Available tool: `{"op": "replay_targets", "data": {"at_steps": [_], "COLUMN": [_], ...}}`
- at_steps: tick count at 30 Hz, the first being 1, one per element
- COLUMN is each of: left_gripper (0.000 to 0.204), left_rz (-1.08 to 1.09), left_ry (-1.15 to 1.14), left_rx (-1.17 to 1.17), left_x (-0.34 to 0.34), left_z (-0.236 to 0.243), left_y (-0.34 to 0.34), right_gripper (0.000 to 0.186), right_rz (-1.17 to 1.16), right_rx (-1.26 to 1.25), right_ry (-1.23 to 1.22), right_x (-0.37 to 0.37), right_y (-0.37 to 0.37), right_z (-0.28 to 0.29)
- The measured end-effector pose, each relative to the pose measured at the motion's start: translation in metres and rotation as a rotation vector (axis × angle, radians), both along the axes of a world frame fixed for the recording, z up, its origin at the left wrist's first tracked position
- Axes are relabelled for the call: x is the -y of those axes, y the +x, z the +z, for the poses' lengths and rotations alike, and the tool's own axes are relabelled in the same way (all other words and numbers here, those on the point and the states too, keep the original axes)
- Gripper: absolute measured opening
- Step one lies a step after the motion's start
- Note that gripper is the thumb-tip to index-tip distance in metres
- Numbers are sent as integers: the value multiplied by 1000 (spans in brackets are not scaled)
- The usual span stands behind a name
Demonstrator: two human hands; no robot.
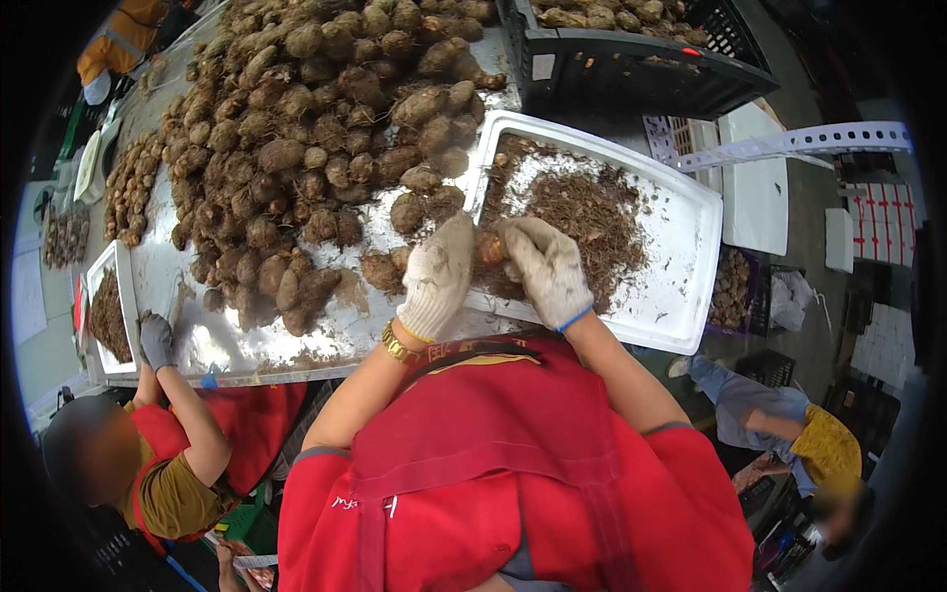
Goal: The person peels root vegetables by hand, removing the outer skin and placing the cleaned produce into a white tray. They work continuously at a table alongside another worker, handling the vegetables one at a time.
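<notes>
Tuber (488, 249) between left hand (440, 276), right hand (547, 268); tray (679, 281) beneath

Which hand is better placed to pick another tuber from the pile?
Probably the left hand: it is nearer the tuber pile, while the right hand is over the white tray.

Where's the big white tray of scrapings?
Head view, right of centre: the white tray lies right of the tuber pile, nearer than the black crate, the right hand over its left part.
</notes>
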State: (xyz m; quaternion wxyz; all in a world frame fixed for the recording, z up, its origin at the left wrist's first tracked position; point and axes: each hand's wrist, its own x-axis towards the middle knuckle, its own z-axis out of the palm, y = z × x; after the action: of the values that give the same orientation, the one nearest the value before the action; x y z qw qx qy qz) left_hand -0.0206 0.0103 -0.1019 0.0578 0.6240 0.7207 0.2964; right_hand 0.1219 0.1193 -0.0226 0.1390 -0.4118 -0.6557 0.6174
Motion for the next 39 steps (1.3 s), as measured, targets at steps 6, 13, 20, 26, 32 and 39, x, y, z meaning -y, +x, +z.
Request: {"op": "replay_targets", "data": {"at_steps": [6,13,20,26,32,39], "left_gripper": [40,26,28,41,46,44], "left_rz": [-7,46,58,126,101,-14], "left_ry": [-132,-110,14,89,-206,-13], "left_rx": [700,776,738,1087,1242,937], "left_x": [-12,-17,-27,-18,-11,-14], "left_z": [6,47,85,77,86,69], "left_y": [17,3,0,6,-2,2], "right_gripper": [31,46,46,44,32,27], "right_rz": [108,450,141,137,188,249], "right_rx": [-15,153,-180,-151,-237,-31], "right_ry": [-116,354,-288,-116,-277,-27], "right_x": [-12,-17,-15,-21,-13,-7], "right_y": [18,0,-6,-1,6,2], "right_z": [-99,44,5,14,46,19]}}
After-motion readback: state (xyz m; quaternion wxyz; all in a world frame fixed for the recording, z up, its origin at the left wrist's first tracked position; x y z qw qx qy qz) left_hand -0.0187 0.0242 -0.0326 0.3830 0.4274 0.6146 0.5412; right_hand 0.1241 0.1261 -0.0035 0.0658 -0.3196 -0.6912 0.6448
